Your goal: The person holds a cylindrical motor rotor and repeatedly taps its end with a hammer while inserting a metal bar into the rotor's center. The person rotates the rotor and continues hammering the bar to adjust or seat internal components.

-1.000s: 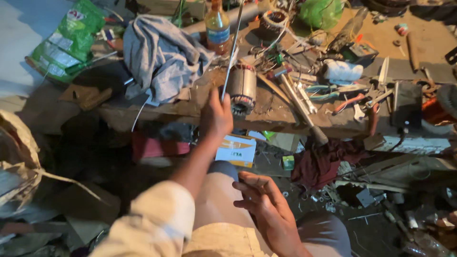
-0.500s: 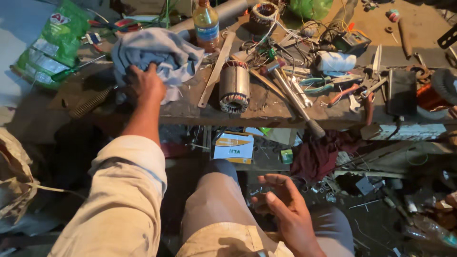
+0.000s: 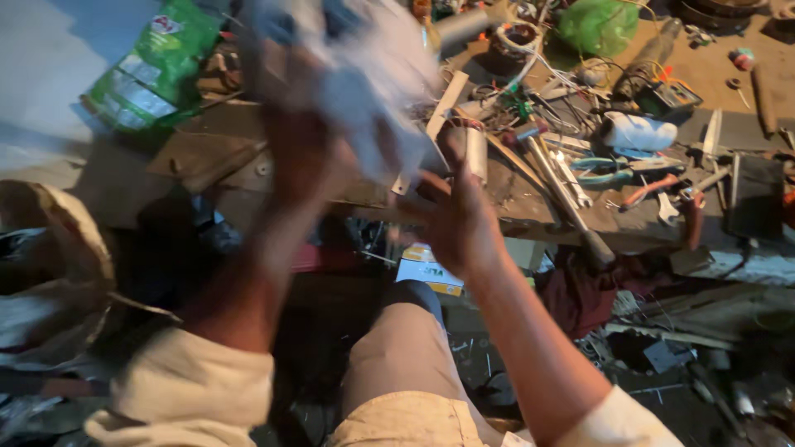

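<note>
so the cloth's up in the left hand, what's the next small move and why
Probably bring the right hand up to take the free edge of the grey cloth. The left hand holds it bunched and raised above the cluttered wooden bench, blurred with motion, while the right hand is open and empty just below it, fingers spread. The motor stator lies behind.

Grey-blue cloth, crumpled and bunched, lifted off the workbench and held up in the air in the upper middle of the view. Heavily motion-blurred, so folds and edges are hard to tell. Pale whitish patches at its right side, darker blue-grey toward the top left. It hangs loosely down, its lower edge reaching toward the bench's front edge. It covers part of the cluttered bench top behind it.
</note>
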